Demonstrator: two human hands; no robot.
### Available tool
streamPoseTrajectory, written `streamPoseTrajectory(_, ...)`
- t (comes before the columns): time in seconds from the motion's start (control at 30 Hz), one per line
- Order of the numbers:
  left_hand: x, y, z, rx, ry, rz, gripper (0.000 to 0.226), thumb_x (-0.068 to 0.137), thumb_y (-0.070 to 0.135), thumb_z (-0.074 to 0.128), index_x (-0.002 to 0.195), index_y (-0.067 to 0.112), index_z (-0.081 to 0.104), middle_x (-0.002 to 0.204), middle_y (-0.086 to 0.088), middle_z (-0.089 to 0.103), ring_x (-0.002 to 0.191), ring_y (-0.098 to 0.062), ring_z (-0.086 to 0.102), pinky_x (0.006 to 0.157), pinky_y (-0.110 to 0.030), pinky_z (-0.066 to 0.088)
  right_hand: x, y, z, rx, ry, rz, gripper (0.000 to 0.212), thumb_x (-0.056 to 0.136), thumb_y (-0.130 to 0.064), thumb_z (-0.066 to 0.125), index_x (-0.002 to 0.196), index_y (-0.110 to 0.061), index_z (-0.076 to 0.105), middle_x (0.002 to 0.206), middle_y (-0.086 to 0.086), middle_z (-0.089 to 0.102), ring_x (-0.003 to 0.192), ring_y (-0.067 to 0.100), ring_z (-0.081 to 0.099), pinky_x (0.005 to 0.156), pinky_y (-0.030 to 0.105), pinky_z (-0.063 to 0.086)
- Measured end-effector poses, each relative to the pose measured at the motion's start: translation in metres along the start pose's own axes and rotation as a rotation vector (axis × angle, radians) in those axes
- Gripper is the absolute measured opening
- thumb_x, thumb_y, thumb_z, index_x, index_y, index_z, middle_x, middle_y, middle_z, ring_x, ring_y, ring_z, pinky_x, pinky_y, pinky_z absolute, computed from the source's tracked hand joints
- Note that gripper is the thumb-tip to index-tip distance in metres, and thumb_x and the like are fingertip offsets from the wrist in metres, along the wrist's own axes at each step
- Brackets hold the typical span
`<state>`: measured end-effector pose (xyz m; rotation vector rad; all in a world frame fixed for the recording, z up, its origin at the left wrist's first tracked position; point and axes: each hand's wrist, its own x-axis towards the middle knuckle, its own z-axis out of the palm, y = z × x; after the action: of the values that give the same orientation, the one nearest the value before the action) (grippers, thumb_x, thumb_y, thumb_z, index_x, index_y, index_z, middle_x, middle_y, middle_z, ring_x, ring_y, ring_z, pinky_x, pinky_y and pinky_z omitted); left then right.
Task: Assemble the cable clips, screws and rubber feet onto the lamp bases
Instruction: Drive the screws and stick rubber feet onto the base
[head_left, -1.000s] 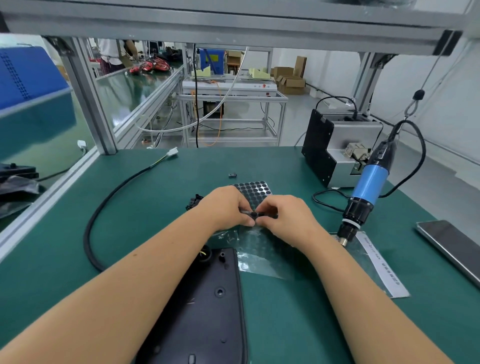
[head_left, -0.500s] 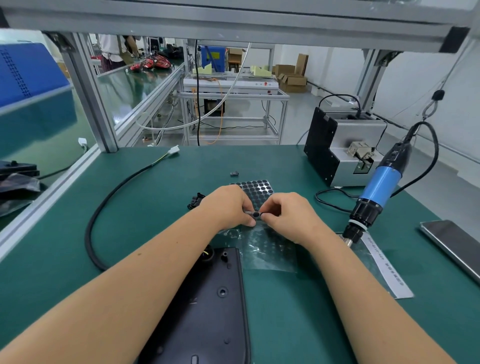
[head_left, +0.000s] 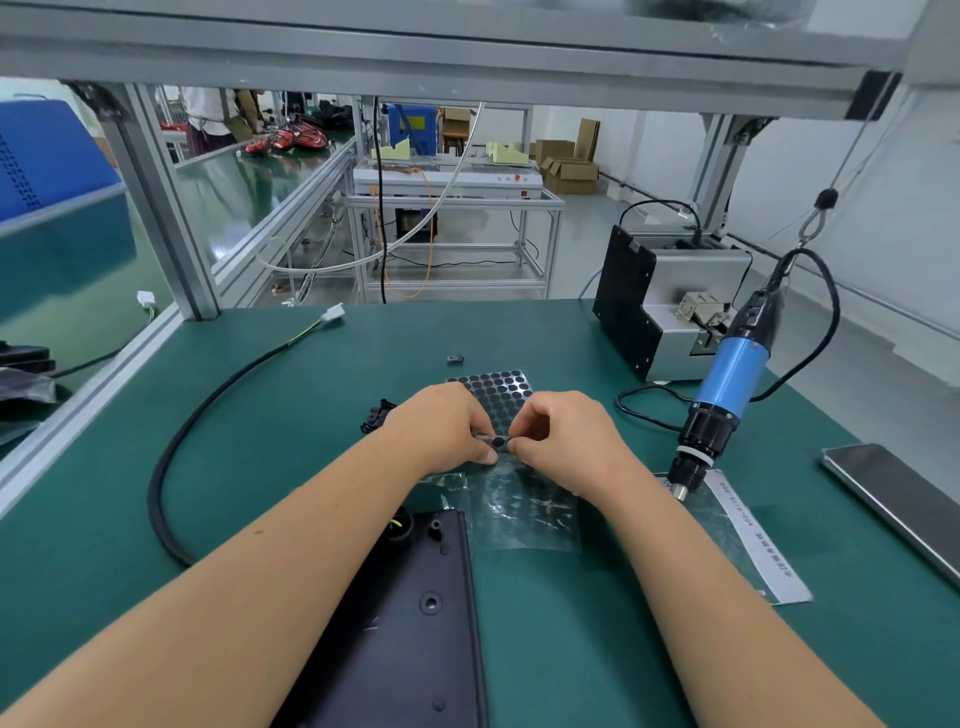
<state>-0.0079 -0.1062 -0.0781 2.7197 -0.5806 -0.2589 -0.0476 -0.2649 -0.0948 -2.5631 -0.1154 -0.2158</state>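
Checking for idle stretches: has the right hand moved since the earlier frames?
No. The right hand still pinches a small dark piece at the near edge of the rubber-feet sheet, against the left hand.

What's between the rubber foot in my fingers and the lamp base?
Nothing solid shows. Both hands, left hand and right hand, pinch the rubber foot above a clear plastic bag. The lamp base lies just nearer you, its top face uncovered, only your left forearm crossing its left edge.
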Motion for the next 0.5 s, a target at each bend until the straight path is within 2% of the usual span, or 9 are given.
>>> streamPoseTrajectory(0.3, -0.0008, 0.0007, -0.0007, 0.003, -0.016, -0.004, 0.027, 0.083, 0.035, 0.074, 0.107, 0.023, 0.074, 0.109, 0.004, 0.069, 0.099, -0.016, 0.061, 0.089, -0.036, 0.052, -0.0029, -0.0001, -0.0019, 0.012, -0.011, -0.001, 0.024, 0.080, -0.022, 0.071, 0.065, -0.033, 0.056, 0.071, -0.016, 0.061, 0.069, 0.000, 0.056, 0.060, 0.018, 0.043)
streamPoseTrajectory(0.5, -0.0007, 0.0001, -0.0007, 0.001, -0.019, -0.006, 0.029, 0.083, 0.036, 0.074, 0.110, 0.023, 0.073, 0.110, 0.003, 0.069, 0.099, -0.017, 0.060, 0.089, -0.035, 0.051, -0.0084, 0.0009, -0.0060, 0.007, -0.040, -0.064, 0.020, 0.084, -0.021, 0.067, 0.072, -0.034, 0.058, 0.081, -0.013, 0.066, 0.079, 0.007, 0.061, 0.072, 0.025, 0.050)
